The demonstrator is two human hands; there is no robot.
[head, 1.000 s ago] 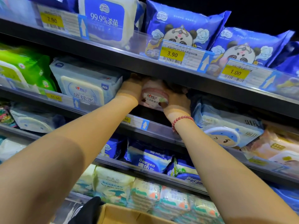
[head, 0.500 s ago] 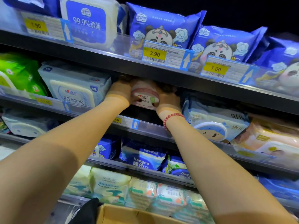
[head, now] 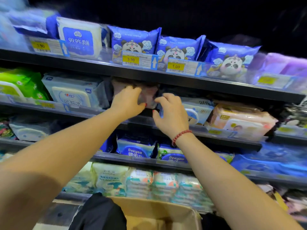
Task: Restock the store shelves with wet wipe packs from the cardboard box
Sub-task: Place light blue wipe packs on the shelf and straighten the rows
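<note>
Wipe pack (head: 149,95) on shelf (head: 93,112), cardboard box (head: 157,211) below, nearer

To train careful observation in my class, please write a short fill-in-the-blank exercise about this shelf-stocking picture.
1. The red bead bracelet is on the person's ____ wrist.
2. The price tag just left of the 1.00 tag reads ____.
3. The pink wipe pack sits one level ____ the panda packs.
4. The brown box is made of ____.
Missing words: right, 3.90, below, cardboard.
</note>
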